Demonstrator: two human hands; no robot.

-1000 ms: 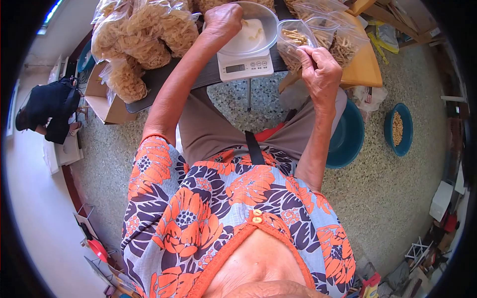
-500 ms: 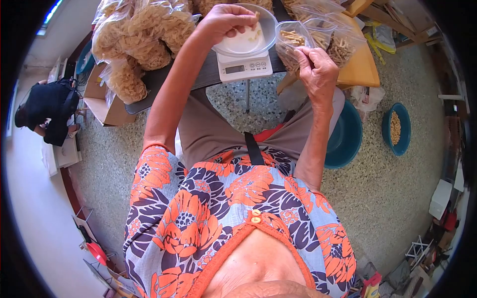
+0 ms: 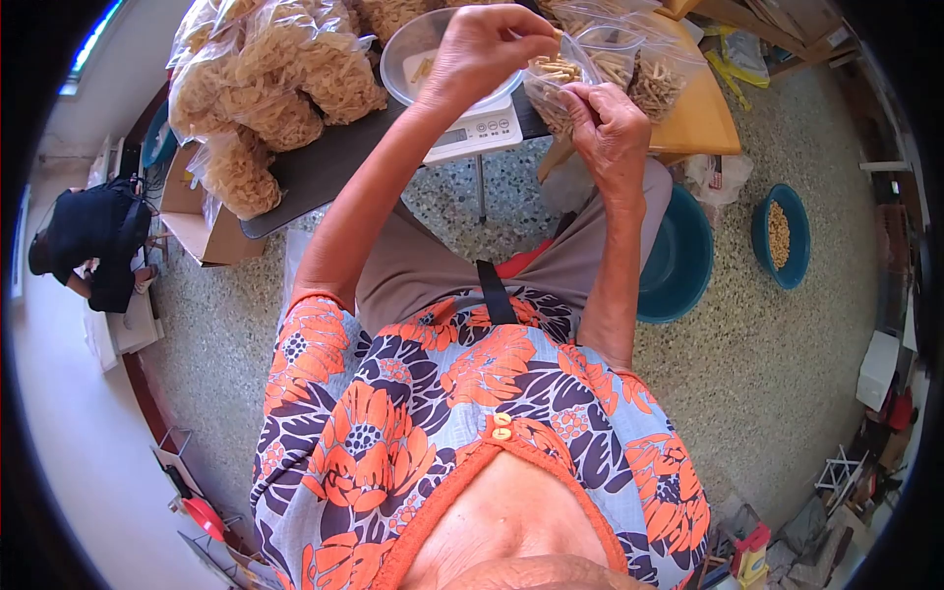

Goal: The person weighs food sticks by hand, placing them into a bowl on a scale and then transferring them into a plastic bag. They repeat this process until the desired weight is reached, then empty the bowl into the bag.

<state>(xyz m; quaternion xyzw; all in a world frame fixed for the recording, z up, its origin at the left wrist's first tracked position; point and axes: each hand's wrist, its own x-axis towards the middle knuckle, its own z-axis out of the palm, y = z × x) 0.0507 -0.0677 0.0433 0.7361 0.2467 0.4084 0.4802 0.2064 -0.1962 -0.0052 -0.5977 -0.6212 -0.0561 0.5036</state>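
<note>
My left hand (image 3: 497, 49) is over the opening of a clear plastic bag (image 3: 554, 93) of short tan sticks, its fingertips pinched on a small tan piece. My right hand (image 3: 608, 128) grips the near edge of that same bag between thumb and fingers. Beside it on the left stands a white digital scale (image 3: 482, 130) bearing a clear round bowl (image 3: 395, 61) with a few pale pieces inside. My left hand and forearm hide part of the bowl and scale. More clear bags of sticks (image 3: 657, 84) lie just beyond my right hand.
Large bags of tan flakes (image 3: 285, 69) cover the left of the dark table (image 3: 324, 162). An open cardboard box (image 3: 202, 236) stands beside it. Teal basins (image 3: 678, 261) are on the floor, one with pale pieces (image 3: 779, 236). Another person in dark clothes (image 3: 93, 231) is at far left.
My left hand has moved right, from above the bowl to the bag's opening. My right hand still holds the bag. The view has shifted slightly.
</note>
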